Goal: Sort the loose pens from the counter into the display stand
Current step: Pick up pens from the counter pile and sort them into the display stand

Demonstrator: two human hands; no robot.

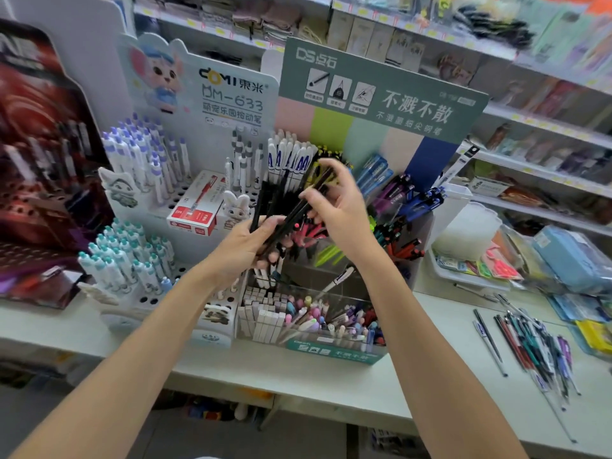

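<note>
Stationery shelves (pixel 546 127) back a white counter (pixel 430 376); above the clear display stand (pixel 331 354), the left hand (pixel 245 250) curls round a bundle of slim black pens (pixel 288 216); the right hand (pixel 334 207) pinches one, seemingly drawing it out; next it needs a matching compartment; mixed loose pens (pixel 530 339) lie near right.

White shop counter (pixel 430 342) runs L to R below the fingers (pixel 313 195). Straight under them: green-signed display stand (pixel 331 356) w/ clear pen bins. Just L of it, white peg-hole stand (pixel 212 331); far L, dark red stand (pixel 39 193). Well R of the fingers and lower: loose pens (pixel 530 342) in a heap, white tray (pixel 463 273) behind them, blue pouches (pixel 569 256) far R.
</note>
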